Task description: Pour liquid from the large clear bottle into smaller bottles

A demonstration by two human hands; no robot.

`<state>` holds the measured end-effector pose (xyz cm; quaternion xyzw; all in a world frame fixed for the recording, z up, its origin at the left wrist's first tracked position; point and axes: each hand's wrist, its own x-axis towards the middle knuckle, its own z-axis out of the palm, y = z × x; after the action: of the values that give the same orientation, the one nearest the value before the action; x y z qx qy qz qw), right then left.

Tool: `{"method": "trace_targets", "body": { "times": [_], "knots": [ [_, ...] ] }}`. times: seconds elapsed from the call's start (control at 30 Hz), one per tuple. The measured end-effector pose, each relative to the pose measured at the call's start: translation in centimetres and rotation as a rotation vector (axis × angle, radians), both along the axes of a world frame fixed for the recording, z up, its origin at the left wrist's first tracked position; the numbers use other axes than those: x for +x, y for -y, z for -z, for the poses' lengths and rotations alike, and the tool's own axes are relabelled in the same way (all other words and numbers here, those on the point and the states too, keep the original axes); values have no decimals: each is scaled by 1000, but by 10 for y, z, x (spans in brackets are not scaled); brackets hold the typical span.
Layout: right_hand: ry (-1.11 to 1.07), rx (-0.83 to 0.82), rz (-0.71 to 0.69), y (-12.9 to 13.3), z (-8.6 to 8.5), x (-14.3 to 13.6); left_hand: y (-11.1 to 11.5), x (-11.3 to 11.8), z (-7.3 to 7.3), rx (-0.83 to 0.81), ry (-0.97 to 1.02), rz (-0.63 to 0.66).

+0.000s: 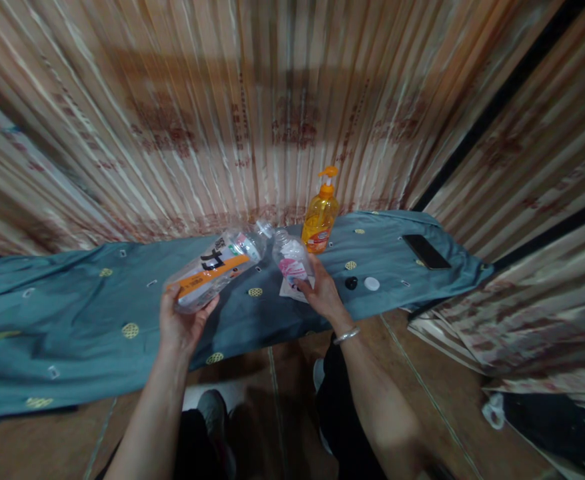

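Note:
My left hand point(185, 323) is wrapped round the base of a large clear plastic bottle point(217, 267) with an orange and white label. That bottle is tilted, its neck pointing up and to the right. In my right hand point(325, 290) is a smaller clear plastic bottle point(292, 257) with a pink and white label, also tilted, its neck up and to the left. The two necks are close together; I cannot tell whether they touch. Below the small bottle a piece of white paper point(292, 291) lies on the cloth.
A yellow pump bottle point(321, 217) stands behind my right hand. To the right lie a black cap point(351, 283), a white cap point(371, 284) and a dark phone point(426, 251). A blue-green patterned cloth point(97, 293) covers the narrow table. Striped curtains point(272, 100) hang behind it.

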<state>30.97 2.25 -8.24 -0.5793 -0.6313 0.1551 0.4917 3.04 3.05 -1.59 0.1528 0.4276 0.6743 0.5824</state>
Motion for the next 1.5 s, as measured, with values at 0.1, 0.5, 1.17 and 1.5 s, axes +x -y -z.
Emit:
{"method": "trace_targets", "body": {
  "times": [0.1,0.5,1.17,1.5],
  "knots": [
    [-4,4,-8,0,0,0,-1,0,3,15,-3,7],
    [-25,-26,-38,2,-2,4,-1,-1,4,64,-38,18],
    [40,-16,-1,-1,4,8,-1,-11,4,90,-126,51],
    [-10,-15,3,-5,12,9,4,-17,-13,122,-207,108]
  ]
}}
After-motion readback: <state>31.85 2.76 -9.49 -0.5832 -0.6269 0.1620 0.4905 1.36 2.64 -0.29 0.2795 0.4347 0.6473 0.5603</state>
